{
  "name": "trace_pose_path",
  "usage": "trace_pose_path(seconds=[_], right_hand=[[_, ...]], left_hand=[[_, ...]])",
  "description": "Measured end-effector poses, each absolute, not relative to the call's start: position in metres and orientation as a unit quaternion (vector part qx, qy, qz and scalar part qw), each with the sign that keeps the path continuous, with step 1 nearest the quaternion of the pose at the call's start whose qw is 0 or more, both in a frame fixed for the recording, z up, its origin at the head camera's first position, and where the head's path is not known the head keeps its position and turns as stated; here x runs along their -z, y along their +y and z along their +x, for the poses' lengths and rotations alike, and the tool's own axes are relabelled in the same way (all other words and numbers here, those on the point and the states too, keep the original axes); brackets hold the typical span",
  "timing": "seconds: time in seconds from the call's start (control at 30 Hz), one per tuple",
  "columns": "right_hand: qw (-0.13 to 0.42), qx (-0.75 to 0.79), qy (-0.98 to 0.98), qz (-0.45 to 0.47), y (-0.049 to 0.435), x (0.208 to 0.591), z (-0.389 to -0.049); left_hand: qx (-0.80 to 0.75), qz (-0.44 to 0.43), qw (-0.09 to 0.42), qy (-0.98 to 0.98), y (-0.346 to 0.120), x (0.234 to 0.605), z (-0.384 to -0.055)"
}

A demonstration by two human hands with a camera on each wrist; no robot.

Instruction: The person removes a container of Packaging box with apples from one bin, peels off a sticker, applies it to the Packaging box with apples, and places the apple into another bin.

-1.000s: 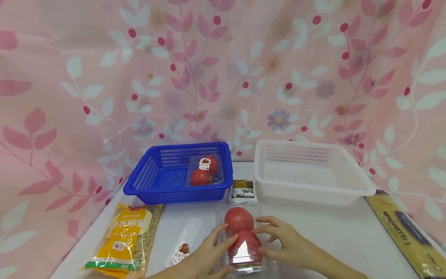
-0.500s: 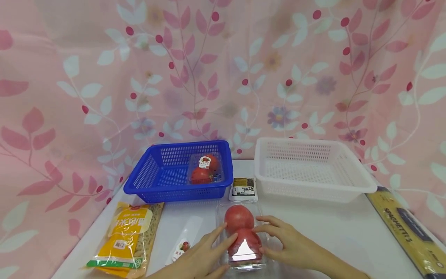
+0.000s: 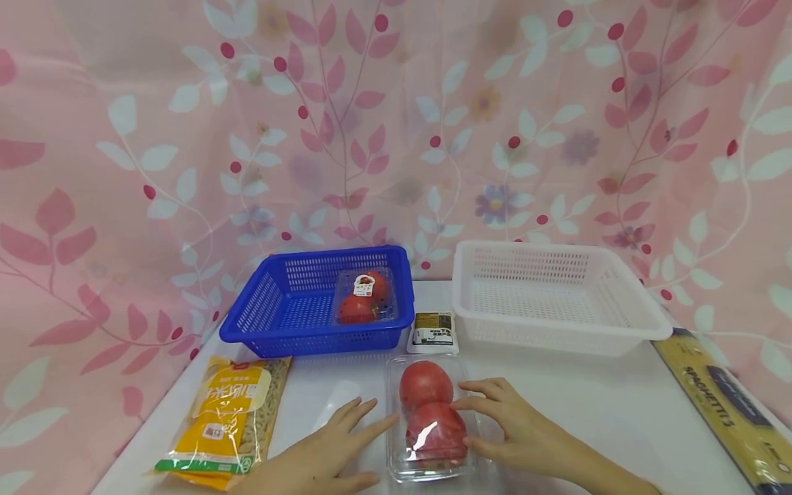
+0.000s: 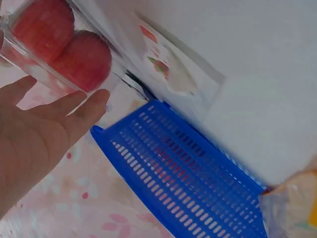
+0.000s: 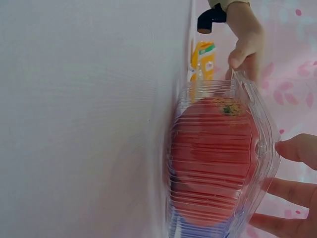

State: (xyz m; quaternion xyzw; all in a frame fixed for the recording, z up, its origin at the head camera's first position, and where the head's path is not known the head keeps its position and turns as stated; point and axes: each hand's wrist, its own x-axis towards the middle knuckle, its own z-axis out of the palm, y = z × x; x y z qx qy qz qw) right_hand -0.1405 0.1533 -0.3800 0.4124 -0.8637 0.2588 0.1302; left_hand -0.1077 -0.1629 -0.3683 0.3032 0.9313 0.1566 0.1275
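A clear plastic clamshell box (image 3: 427, 474) with two tomatoes (image 3: 425, 386) inside lies on the white table between my hands, its lid down over them. My left hand (image 3: 322, 450) is beside the box, fingers spread, the index fingertip at its left edge; whether it touches cannot be told. At the right side, my right hand (image 3: 504, 426) has loosely bent fingers against the lid; in the right wrist view the thumb (image 5: 297, 148) meets the rim. A white tomato-printed label strip (image 4: 171, 64) lies left of the box, mostly hidden by my left hand in the head view.
A blue basket (image 3: 260, 337) at the back holds another box of tomatoes (image 3: 365, 295). To its right stands a white basket (image 3: 557, 337). Between them lies a small white packet (image 3: 433, 332). A yellow food bag (image 3: 229, 419) lies left, a spaghetti pack (image 3: 724, 405) right.
My left hand has let go of the box's lid and moved left, over the label strip. My right hand has stayed at the box's right side. The box has barely moved.
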Motion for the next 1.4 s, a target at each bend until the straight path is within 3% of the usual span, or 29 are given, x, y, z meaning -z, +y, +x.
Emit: trace_pose_path(seconds=[0.1,0.53,1.0,1.4], right_hand=[[0.133,-0.259,-0.864,0.411,0.154,0.379,-0.14],[0.142,-0.264,-0.87,0.391,0.155,0.376,-0.14],[0.138,-0.276,-0.867,0.392,0.154,0.381,-0.141],[0.164,-0.285,-0.853,0.405,0.152,0.382,-0.14]], left_hand=[[-0.172,0.26,0.156,0.937,-0.178,0.367,-0.111],[-0.161,0.188,0.122,0.961,-0.216,0.377,-0.132],[-0.132,0.195,0.167,0.957,-0.222,0.386,-0.138],[-0.126,0.214,0.143,0.958,-0.212,0.391,-0.134]])
